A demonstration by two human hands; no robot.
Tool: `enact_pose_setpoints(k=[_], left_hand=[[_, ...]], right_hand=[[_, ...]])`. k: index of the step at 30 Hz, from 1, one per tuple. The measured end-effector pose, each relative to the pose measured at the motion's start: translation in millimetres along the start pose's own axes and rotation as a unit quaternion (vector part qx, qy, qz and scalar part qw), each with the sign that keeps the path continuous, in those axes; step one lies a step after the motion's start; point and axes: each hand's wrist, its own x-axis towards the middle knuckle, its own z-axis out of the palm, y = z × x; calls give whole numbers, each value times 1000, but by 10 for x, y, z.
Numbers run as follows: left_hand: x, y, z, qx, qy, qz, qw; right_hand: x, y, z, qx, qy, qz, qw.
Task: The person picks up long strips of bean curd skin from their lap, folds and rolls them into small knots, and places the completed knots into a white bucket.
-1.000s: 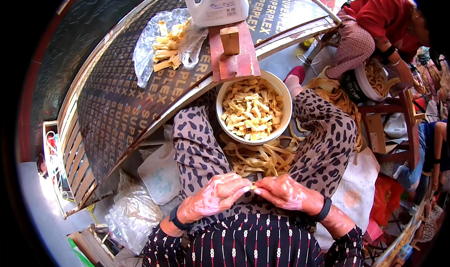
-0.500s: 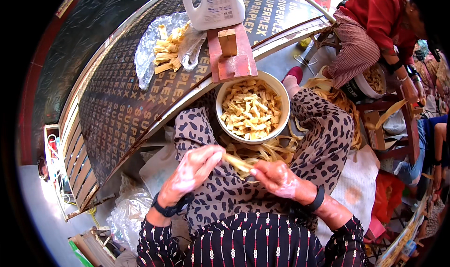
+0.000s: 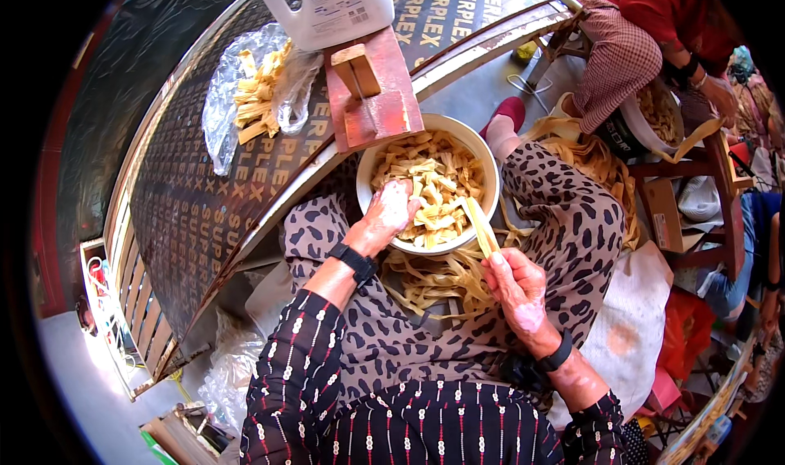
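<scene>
A round white tub (image 3: 493,171) filled with short, folded pale-yellow pieces (image 3: 437,191) stands between my knees. My left hand (image 3: 391,212) reaches over its near-left rim, fingers curled down among the pieces; whatever they hold is hidden. Below the tub's right rim, my right hand (image 3: 519,293) is closed on the lower end of a flat pale-yellow strip (image 3: 481,230). The strip slants up to the left, its upper end over the rim. Long loose strips (image 3: 446,277) of the same kind lie in a tangle below the tub.
Beyond the tub, a red board (image 3: 378,120) with an upright wooden block (image 3: 357,71) juts from the dark panel, a white jug (image 3: 331,11) on it. A plastic bag of bundles (image 3: 260,93) lies left. At right, a person in red (image 3: 646,24) works beside another bucket (image 3: 625,134).
My hands have parted: the left has moved forward into the tub, and the right has shifted rightward with a strip. The view has turned slightly.
</scene>
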Motion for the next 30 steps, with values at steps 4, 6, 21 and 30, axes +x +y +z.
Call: enact_pose_setpoints(k=[4,6,21,30], left_hand=[[71,7,209,43,2,-60,997],[79,-67,303,52,50,-48,996],[-764,754,-388,-706,-192,-179,658],[-938,851,-129,-676,-273,-206,652]], right_hand=[[38,38,-3,68,1,11,998],[50,36,13,100,-9,28,995],[70,-31,61,156,-29,64,985],[110,-15,57,80,-148,85,982]])
